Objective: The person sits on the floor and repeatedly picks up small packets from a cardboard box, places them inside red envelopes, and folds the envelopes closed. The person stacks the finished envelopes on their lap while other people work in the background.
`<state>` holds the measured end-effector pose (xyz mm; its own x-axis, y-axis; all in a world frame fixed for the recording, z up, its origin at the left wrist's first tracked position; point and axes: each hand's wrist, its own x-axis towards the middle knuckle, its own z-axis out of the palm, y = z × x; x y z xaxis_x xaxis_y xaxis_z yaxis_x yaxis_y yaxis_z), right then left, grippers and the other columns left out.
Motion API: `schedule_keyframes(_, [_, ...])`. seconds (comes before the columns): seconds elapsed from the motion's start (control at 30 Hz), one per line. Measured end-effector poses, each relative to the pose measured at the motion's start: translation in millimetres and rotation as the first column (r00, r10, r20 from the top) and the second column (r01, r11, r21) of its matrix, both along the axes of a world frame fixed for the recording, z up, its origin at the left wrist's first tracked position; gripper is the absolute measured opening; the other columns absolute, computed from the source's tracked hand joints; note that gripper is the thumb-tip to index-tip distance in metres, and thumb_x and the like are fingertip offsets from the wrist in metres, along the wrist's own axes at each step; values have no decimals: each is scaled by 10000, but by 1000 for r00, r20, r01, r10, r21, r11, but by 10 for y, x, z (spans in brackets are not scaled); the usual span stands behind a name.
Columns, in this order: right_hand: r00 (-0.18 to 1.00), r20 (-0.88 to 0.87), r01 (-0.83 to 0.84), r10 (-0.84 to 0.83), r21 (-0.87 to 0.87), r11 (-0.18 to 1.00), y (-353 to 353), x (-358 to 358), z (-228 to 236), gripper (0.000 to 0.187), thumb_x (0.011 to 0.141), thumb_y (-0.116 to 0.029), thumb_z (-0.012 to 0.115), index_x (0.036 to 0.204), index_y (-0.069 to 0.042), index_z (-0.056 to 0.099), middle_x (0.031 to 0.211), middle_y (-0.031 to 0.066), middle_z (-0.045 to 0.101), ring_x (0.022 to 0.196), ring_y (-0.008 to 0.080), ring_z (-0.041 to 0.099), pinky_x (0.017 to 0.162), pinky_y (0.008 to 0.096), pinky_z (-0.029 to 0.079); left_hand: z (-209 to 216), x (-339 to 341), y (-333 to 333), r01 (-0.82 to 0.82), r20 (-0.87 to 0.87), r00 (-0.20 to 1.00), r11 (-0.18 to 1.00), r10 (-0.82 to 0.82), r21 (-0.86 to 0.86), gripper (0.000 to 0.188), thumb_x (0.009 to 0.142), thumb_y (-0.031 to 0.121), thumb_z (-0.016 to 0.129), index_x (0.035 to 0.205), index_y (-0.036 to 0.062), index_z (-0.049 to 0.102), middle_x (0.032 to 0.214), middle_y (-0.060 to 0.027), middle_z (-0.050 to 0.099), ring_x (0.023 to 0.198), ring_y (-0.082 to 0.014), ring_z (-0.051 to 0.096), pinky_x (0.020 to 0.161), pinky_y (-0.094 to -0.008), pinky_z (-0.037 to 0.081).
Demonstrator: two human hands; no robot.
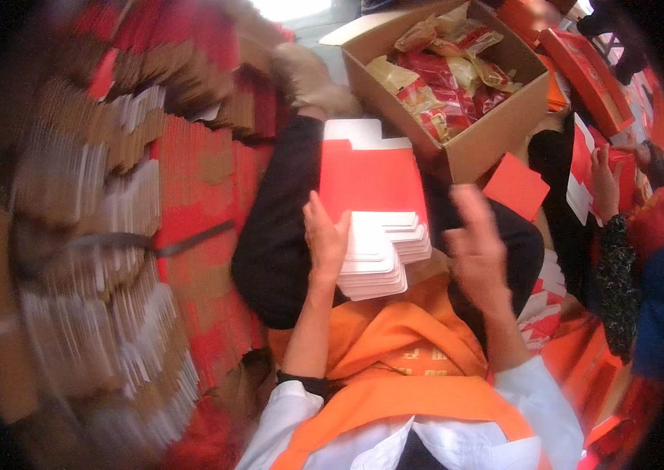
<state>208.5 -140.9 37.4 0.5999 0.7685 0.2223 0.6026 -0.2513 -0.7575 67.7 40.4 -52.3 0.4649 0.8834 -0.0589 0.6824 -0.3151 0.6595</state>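
A stack of flat red-and-white cardboard box blanks (373,182) lies across my lap, its stepped white tabs layered at the near end. My left hand (325,239) grips its left edge, with the thumb over the top. To the right of the stack, my right hand (473,229) is raised apart from it, blurred by motion, with its fingers stretched out and nothing visible in them. Beneath the stack is my orange apron (394,329).
Dense rows of bundled cardboard blanks (199,188) fill the left side, one strapped with a dark band (195,239). Ahead stands an open carton (496,117) of red and yellow packets (441,78). A red square piece (516,186) lies right. Another person's hand (604,184) holds red-and-white card.
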Motion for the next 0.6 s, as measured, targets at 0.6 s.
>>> schedule_keyframes(0.6, [910,261,-359,321,114,926,343,-386,-658,319,792,-43,572,1110,-22,552,1150,150,545,1078,254,522,914,363,417,487,141,116,147,615,725,801,311,-580,342,912,259,505,1076,-40,513,1003,-99,588,847,-161,553,760,-299,454])
